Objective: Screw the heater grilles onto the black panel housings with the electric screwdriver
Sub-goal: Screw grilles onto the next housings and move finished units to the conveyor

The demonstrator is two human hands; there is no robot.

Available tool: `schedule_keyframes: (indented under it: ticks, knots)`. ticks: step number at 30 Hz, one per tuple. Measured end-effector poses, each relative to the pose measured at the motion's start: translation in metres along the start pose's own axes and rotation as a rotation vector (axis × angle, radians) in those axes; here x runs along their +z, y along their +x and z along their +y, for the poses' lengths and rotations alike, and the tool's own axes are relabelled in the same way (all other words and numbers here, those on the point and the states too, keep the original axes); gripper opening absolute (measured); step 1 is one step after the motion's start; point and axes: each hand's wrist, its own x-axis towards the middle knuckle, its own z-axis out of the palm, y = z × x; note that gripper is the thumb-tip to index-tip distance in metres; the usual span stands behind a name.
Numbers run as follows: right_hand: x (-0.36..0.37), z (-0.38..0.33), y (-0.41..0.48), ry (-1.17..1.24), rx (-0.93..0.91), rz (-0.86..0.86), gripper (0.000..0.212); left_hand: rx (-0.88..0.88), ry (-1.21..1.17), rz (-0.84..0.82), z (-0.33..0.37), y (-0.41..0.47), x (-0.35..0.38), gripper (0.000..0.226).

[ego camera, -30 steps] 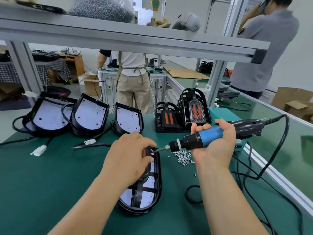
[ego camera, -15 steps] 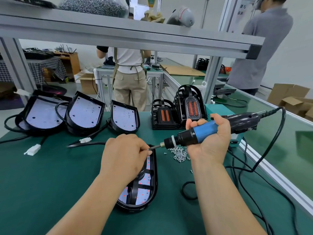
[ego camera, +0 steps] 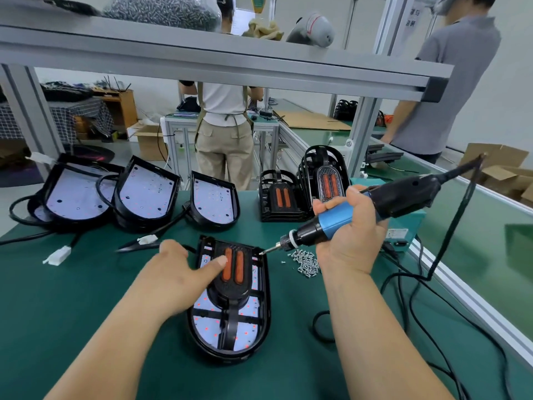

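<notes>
From the head view, the black rounded panel housing (ego camera: 266, 313) lies flat on the green table (ego camera: 72, 298) before me, the black plastic heater grille with two orange bars (ego camera: 233, 268) seated in its upper end; my left hand (ego camera: 178, 275) presses straight-fingered on the grille's left side, holding nothing; my right hand (ego camera: 350, 238) has its grip wrapped round the blue-and-black electric screwdriver (ego camera: 336, 219), bit tip at the grille's upper right corner; I judge the bit should come upright over the hole, with firm downward pressure and the grille pinned so it cannot creep; the small heap of silver screws (ego camera: 305, 259) lies just beside the housing.
</notes>
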Motion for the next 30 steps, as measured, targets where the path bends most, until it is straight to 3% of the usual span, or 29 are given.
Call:
schedule_keyframes:
  ticks: [4, 7, 9, 11, 15, 17, 30]
  knots:
    - [0.004, 0.006, -0.001, -0.045, -0.021, -0.038, 0.012, -0.080, -0.349, -0.281, -0.001, 0.003, 0.007, 0.068]
    - [0.006, 0.005, 0.000, -0.064, -0.020, -0.034, 0.014, -0.095, -0.566, -0.405, 0.000, 0.001, 0.013, 0.024]
    - [0.007, 0.001, -0.001, -0.062, -0.012, -0.023, 0.015, -0.077, -0.676, -0.415, 0.000, 0.003, 0.018, 0.009]
    - [0.007, -0.005, -0.002, -0.032, -0.020, -0.014, 0.014, -0.019, -0.739, -0.389, 0.002, 0.004, 0.020, 0.012]
    - [0.009, -0.018, -0.002, 0.028, -0.061, -0.014, 0.015, 0.091, -0.757, -0.283, 0.008, 0.003, 0.020, 0.058]
    - [0.010, -0.023, -0.002, 0.043, -0.070, -0.031, 0.015, 0.134, -0.725, -0.241, 0.011, 0.001, 0.020, 0.066]
    - [0.011, -0.028, -0.002, 0.053, -0.090, -0.031, 0.013, 0.220, -0.710, -0.170, 0.009, -0.003, 0.023, 0.064]
